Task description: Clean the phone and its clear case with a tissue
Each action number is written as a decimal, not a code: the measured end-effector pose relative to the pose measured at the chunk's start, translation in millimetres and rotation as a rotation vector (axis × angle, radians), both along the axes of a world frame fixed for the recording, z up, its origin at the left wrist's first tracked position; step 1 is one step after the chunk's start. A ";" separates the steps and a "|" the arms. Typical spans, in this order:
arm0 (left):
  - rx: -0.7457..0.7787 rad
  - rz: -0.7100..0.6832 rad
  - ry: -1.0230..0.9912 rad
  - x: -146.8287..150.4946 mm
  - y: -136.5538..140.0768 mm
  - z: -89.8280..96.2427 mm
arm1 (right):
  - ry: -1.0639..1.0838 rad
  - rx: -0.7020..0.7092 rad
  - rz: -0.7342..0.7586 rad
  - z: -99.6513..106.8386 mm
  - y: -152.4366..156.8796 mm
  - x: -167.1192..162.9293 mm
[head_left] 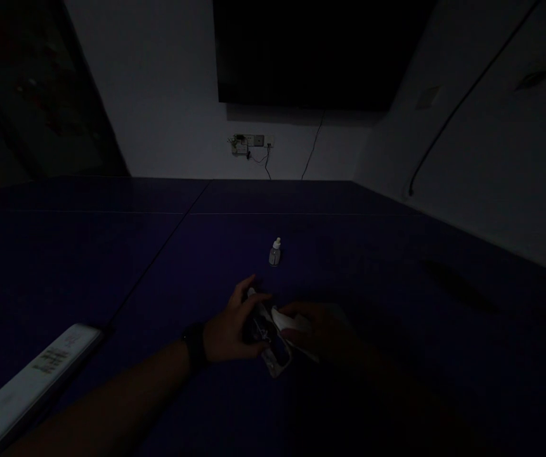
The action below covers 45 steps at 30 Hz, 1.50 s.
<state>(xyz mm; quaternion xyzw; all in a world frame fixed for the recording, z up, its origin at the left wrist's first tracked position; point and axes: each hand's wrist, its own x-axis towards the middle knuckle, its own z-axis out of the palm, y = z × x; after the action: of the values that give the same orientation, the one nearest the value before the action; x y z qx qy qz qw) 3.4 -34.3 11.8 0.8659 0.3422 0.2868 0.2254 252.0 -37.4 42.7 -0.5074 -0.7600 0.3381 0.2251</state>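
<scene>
My left hand (232, 327), with a dark band on the wrist, curls its fingers and thumb around a long object with a pale rim (275, 367). Its middle is dark or see-through, and the dim light hides its exact kind. In my right hand (318, 327) is a white, soft-looking piece like a folded tissue or cloth (290, 321), pinched between thumb and fingers beside the rimmed object. Whether the two touch I cannot tell. A small clear bottle with a white cap (275, 254) stands upright just beyond my hands.
The room is very dark. A long white device (30, 381) with a round dark button lies at the left on the blue surface (196, 254). Wall sockets with cables (253, 141) sit below a large black screen (311, 51). A cable runs down the right wall.
</scene>
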 end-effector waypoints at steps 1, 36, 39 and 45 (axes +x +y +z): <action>-0.013 -0.005 -0.009 0.7 -0.7 -0.9 | 0.000 0.003 -0.001 -0.9 -2.5 -2.7; -0.335 -0.109 -0.317 9.4 -2.2 -10.3 | -0.207 0.474 0.412 -8.3 22.2 -10.8; -0.340 -0.102 -0.302 8.3 -1.5 -10.7 | -0.197 0.466 0.465 -3.3 22.5 -12.9; -0.354 -0.079 -0.293 6.6 -0.5 -13.9 | -0.320 0.504 0.676 2.8 5.8 -6.8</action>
<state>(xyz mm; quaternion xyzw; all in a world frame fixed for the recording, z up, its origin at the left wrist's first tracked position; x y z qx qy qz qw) 10.0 -34.8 -2.1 0.7747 0.3167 0.3357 0.4322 245.2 -31.6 45.5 -0.2058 -0.9669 0.1144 0.0982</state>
